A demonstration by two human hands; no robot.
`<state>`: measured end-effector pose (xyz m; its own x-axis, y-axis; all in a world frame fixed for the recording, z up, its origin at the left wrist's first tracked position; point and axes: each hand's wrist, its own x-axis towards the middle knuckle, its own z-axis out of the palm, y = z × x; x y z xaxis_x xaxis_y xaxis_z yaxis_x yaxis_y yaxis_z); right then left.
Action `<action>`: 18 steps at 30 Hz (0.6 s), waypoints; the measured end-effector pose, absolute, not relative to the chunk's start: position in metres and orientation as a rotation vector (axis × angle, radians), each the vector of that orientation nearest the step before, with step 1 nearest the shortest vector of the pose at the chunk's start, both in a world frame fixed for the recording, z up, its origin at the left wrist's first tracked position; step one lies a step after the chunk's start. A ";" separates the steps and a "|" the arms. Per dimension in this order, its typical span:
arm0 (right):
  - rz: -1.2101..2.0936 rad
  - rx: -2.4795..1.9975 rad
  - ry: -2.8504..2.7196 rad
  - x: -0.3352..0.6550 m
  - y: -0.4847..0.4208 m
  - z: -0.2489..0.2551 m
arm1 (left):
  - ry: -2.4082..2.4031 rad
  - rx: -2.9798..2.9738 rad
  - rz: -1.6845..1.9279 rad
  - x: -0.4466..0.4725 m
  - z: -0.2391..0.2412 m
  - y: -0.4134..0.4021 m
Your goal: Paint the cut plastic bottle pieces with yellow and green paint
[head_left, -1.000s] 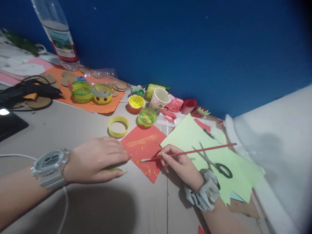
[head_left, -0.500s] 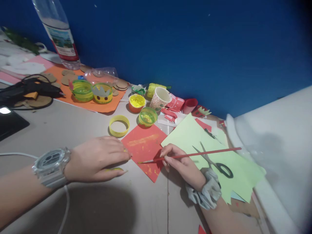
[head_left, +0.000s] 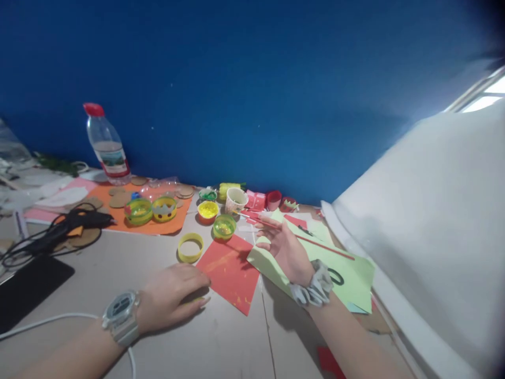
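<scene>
My right hand (head_left: 286,250) is closed round a thin red paintbrush (head_left: 325,246), its bristle tip pointing left near the rim of a patterned paper cup (head_left: 236,200). My left hand (head_left: 175,296) rests on the table at the left corner of a red paper (head_left: 231,273), fingers stretched out and somewhat apart, yellow paint on the thumb. Yellowish streaks mark the red paper. Above it stand a green-yellow painted cup (head_left: 224,227) and a small bowl of yellow paint (head_left: 208,212). A yellow ring (head_left: 190,248) lies just beyond my left hand.
Light green paper (head_left: 355,273) lies under my right hand, with scissors (head_left: 336,276) partly hidden on it. Left are orange paper (head_left: 173,227) with two decorated cups, a water bottle (head_left: 108,150), a glue gun (head_left: 89,217) and a black phone (head_left: 37,284). A blue wall closes the back.
My right hand has lifted the paintbrush off the red paper and moved it away toward the paper cup. My left hand stays by the paper. The camera view has tilted upward.
</scene>
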<state>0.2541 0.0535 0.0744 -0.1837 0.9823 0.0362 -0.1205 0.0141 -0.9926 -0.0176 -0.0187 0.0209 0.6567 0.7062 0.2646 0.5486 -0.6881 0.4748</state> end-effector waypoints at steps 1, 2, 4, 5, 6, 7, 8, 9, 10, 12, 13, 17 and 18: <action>1.301 -1.012 -1.297 0.251 0.061 0.086 | 1.011 2.515 0.608 -0.018 0.020 -0.019; 1.217 -1.015 -1.322 0.248 0.068 0.098 | 1.010 2.523 0.603 -0.018 0.019 -0.019; 1.048 -1.012 -1.370 0.242 0.083 0.122 | 1.018 2.538 0.608 -0.019 0.018 -0.020; 0.971 -1.018 -1.401 0.240 0.090 0.134 | 1.017 2.544 0.609 -0.019 0.017 -0.020; 0.915 -1.036 -1.446 0.238 0.097 0.145 | 1.020 2.549 0.614 -0.020 0.017 -0.021; 0.874 -1.057 -1.486 0.237 0.102 0.156 | 1.021 2.555 0.619 -0.020 0.017 -0.021; 0.828 -1.096 -1.530 0.236 0.107 0.165 | 1.019 2.562 0.622 -0.020 0.017 -0.021; 0.740 -1.175 -1.598 0.235 0.112 0.173 | 1.019 2.570 0.626 -0.020 0.017 -0.021; 0.647 -1.252 -1.657 0.235 0.116 0.179 | 1.022 2.578 0.631 -0.020 0.017 -0.021; 0.469 -1.380 -1.738 0.231 0.123 0.185 | 1.028 2.585 0.652 -0.019 0.017 -0.022; 0.415 -1.411 -1.755 0.229 0.127 0.185 | 1.030 2.584 0.672 -0.019 0.017 -0.022; 0.435 -1.430 -1.810 0.216 0.143 0.176 | 1.034 2.640 0.828 -0.018 0.019 -0.021; 0.440 -1.433 -1.825 0.214 0.147 0.175 | 1.039 2.660 0.875 -0.017 0.019 -0.020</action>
<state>0.2142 0.1471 0.1747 -0.0807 0.9333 0.3499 0.6711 0.3104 -0.6732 -0.0168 -0.0201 0.0193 0.5891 0.6608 0.4652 0.5706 -0.7477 0.3396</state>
